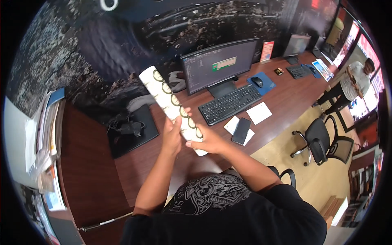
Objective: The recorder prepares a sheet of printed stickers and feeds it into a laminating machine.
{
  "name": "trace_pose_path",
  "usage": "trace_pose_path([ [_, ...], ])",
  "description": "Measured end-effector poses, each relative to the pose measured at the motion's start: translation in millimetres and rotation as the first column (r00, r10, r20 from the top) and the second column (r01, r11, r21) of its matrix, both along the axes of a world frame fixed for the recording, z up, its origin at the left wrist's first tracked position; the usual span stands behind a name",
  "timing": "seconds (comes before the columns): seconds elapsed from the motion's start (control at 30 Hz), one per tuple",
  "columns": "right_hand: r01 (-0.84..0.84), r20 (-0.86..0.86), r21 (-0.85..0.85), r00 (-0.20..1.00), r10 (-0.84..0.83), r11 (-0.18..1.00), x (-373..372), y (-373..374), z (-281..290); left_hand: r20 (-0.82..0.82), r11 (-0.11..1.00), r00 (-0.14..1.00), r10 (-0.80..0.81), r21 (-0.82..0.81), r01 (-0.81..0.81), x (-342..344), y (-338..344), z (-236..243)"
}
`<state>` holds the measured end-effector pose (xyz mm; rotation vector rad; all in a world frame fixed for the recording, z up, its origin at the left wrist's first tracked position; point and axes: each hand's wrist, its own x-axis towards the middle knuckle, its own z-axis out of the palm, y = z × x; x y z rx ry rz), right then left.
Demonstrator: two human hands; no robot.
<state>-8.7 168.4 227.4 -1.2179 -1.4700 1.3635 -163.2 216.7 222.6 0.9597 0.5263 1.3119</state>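
Note:
A long white roll (171, 107), printed with a row of dark green curved marks, is tilted in the air over the desk, its top end leaning to the far left. Whether it is rolled paper or some other sheet I cannot tell. My left hand (173, 132) is closed around its lower left side, the thumb lying on the front. Lower down, my right hand (206, 141) grips the roll near its bottom end from the right. Fingers behind the roll are partly hidden.
On the brown desk (163, 163) stand a monitor (218, 63) and black keyboard (230, 104). A phone (241, 130) lies on papers, right of my hands; a mouse (257, 81) sits on a blue pad. A black laptop (134, 132) with cables lies left. Another person (347, 85) stands beyond an office chair (316, 141).

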Motion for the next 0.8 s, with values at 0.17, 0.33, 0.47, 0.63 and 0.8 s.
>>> trace_pose_path([
  [0.17, -0.088, 0.056, -0.014, 0.994, 0.089, 0.996, 11, -18, 10, -0.066, 0.990, 0.992, 0.106, -0.087, -0.111, 2, 10, 42],
  [0.33, -0.082, -0.141, -0.012, 0.987, 0.080, 0.997, 10, -8, 22, -0.010, 0.989, 0.989, 0.150, -0.007, -0.151, -4, -1, 49],
  [0.47, -0.345, -0.203, -0.064, 0.923, 0.326, 0.936, 3, -1, 17, -0.108, 0.983, 0.990, 0.095, 0.165, -0.076, -5, -8, 43],
  [0.63, -0.243, -0.131, -0.183, 0.966, 0.221, 0.953, 9, -25, 7, 0.177, 0.957, 0.943, 0.282, 0.016, -0.290, -42, 4, 56],
  [0.8, -0.222, -0.138, 0.108, 0.962, 0.236, 0.969, -7, -5, 18, 0.044, 0.984, 0.989, 0.143, 0.104, -0.147, -27, -8, 40],
])
